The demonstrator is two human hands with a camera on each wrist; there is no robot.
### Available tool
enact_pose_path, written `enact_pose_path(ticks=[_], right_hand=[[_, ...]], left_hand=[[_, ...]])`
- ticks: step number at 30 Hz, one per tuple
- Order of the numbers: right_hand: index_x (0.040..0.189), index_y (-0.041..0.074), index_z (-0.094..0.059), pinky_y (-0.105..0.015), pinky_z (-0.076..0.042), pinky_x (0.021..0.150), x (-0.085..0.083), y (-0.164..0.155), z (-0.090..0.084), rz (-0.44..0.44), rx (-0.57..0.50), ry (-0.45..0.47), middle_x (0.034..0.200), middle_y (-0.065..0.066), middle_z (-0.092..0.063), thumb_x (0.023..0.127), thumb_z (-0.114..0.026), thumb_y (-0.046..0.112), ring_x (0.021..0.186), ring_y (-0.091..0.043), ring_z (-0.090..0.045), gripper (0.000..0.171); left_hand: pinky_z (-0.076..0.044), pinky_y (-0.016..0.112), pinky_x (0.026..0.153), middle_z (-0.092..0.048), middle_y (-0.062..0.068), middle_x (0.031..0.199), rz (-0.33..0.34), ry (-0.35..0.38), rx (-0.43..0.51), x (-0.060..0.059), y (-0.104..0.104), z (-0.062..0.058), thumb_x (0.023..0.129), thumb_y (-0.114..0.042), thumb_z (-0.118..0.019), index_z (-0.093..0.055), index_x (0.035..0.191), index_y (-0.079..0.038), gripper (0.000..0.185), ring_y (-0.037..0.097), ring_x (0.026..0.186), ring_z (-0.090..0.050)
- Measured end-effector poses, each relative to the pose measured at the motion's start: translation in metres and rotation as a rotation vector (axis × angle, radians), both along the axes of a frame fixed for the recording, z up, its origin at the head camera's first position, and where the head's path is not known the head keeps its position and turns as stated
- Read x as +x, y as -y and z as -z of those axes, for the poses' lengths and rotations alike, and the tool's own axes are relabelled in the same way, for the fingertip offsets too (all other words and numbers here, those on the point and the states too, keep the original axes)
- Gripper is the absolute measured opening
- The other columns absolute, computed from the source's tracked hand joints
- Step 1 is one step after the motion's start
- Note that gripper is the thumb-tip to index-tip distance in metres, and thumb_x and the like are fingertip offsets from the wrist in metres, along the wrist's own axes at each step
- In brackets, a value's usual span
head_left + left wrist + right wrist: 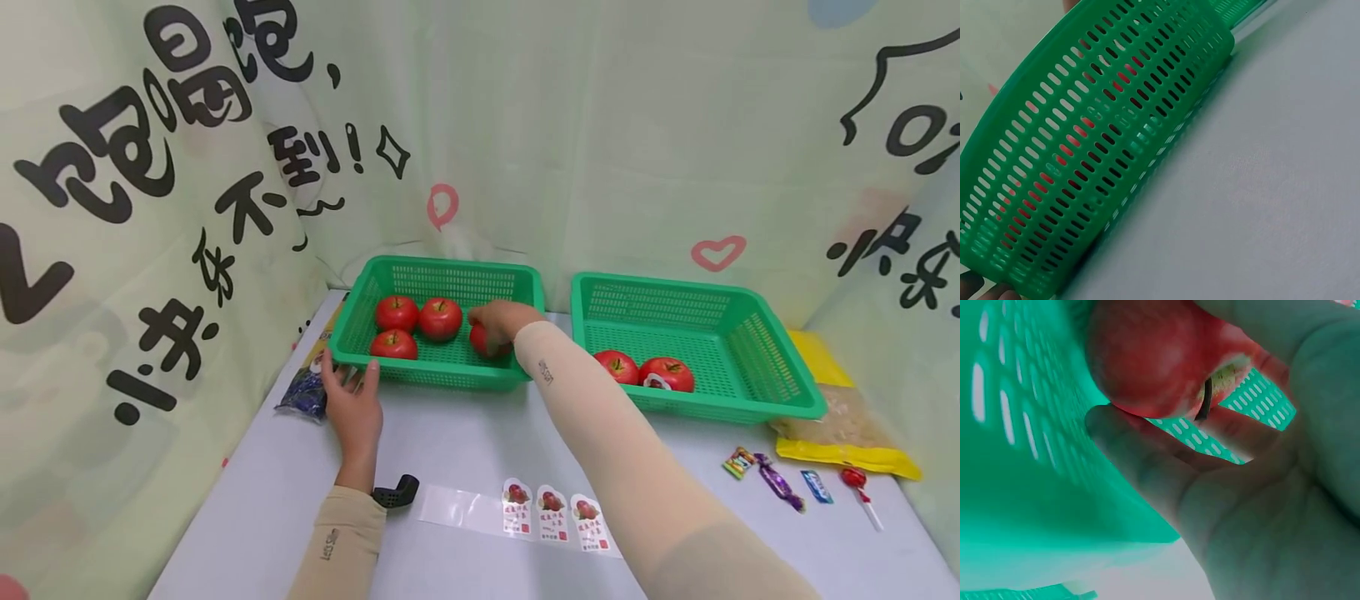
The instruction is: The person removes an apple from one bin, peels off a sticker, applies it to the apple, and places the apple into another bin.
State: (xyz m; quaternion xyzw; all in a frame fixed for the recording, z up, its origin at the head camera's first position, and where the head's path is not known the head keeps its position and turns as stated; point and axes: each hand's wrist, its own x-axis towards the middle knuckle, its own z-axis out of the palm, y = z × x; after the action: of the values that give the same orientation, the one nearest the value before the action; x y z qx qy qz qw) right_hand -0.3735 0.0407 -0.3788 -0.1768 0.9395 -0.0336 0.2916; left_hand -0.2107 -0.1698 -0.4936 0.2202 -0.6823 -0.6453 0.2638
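Note:
In the head view my right hand [504, 323] reaches into the left green basket [450, 377] and grips a red apple [483, 340] at its right end. The right wrist view shows the thumb and fingers around that apple [1147, 356], its stem towards the palm. Three more red apples [440, 319] sit in the left part of this basket. My left hand [354, 410] touches the basket's front left corner with spread fingers. In the left wrist view its fingertips [1004, 292] show at the lower left, beside the basket's slotted wall [1085, 156].
A second green basket [750, 358] on the right holds two apples [667, 374]. A clear strip with apple stickers [552, 512] lies in front. Candies [780, 483], a lollipop [855, 479] and a yellow-edged bag [847, 417] lie right. A dark packet [306, 390] is left.

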Motion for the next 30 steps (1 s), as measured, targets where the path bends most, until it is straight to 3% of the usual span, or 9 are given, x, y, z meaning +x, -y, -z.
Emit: enact_pose_path(ticks=[4,7,13,17,21,25,30], right_hand=[[0.158,0.025,-0.049,-0.048,-0.057,0.103,0.004,-0.003,-0.002,-0.056,-0.021,-0.007,0.153,-0.010,-0.055,0.094,-0.079,0.017,0.133,-0.030,-0.050,0.071],[0.158,0.022,-0.049,-0.048,-0.056,0.104,0.010,-0.010,-0.011,-0.081,-0.096,-0.045,0.153,-0.011,-0.055,0.095,-0.077,0.020,0.134,-0.031,-0.050,0.069],[0.155,0.018,-0.051,-0.050,-0.059,0.099,0.035,-0.048,-0.039,-0.071,-0.442,-0.196,0.146,-0.013,-0.059,0.095,-0.078,0.023,0.134,-0.034,-0.052,0.066],[0.156,0.022,-0.050,-0.048,-0.062,0.091,0.074,-0.084,-0.048,-0.041,-0.627,-0.259,0.143,-0.010,-0.062,0.094,-0.080,0.030,0.123,-0.031,-0.062,0.070],[0.156,0.024,-0.051,-0.042,-0.064,0.082,0.123,-0.117,-0.035,0.011,-0.733,-0.273,0.140,-0.011,-0.065,0.092,-0.082,0.035,0.110,-0.030,-0.069,0.072],[0.158,0.017,-0.047,-0.039,-0.065,0.080,0.166,-0.145,-0.006,0.121,-0.829,-0.198,0.144,-0.017,-0.062,0.093,-0.081,0.032,0.111,-0.029,-0.068,0.075],[0.148,0.009,-0.050,-0.032,-0.061,0.075,0.198,-0.166,0.028,0.279,-0.803,-0.191,0.140,-0.019,-0.065,0.090,-0.084,0.032,0.103,-0.024,-0.067,0.071]], left_hand=[[-0.047,0.054,0.117,-0.047,0.025,0.157,-0.007,-0.005,0.009,0.002,0.000,0.000,0.102,-0.027,-0.071,-0.022,0.170,-0.025,0.084,0.043,0.137,-0.056],[-0.047,0.054,0.116,-0.047,0.024,0.156,-0.012,-0.005,0.021,0.002,0.000,-0.001,0.102,-0.026,-0.072,-0.023,0.169,-0.025,0.083,0.043,0.136,-0.056],[-0.047,0.053,0.116,-0.046,0.024,0.156,0.015,-0.012,0.028,-0.001,-0.001,-0.003,0.102,-0.028,-0.071,-0.021,0.170,-0.024,0.084,0.042,0.137,-0.055],[-0.048,0.053,0.116,-0.047,0.025,0.155,0.000,-0.009,0.016,-0.001,0.002,-0.002,0.102,-0.026,-0.071,-0.022,0.169,-0.023,0.083,0.043,0.136,-0.056],[-0.048,0.053,0.116,-0.047,0.025,0.155,-0.008,-0.004,-0.002,0.000,0.005,-0.001,0.103,-0.026,-0.070,-0.021,0.170,-0.023,0.083,0.043,0.137,-0.056],[-0.045,0.053,0.119,-0.045,0.025,0.157,0.013,-0.009,-0.006,-0.001,0.005,-0.002,0.103,-0.029,-0.070,-0.019,0.170,-0.025,0.084,0.043,0.140,-0.053],[-0.042,0.051,0.122,-0.044,0.025,0.158,0.020,-0.002,0.013,-0.001,0.002,-0.001,0.104,-0.030,-0.069,-0.018,0.170,-0.026,0.084,0.042,0.144,-0.049]])
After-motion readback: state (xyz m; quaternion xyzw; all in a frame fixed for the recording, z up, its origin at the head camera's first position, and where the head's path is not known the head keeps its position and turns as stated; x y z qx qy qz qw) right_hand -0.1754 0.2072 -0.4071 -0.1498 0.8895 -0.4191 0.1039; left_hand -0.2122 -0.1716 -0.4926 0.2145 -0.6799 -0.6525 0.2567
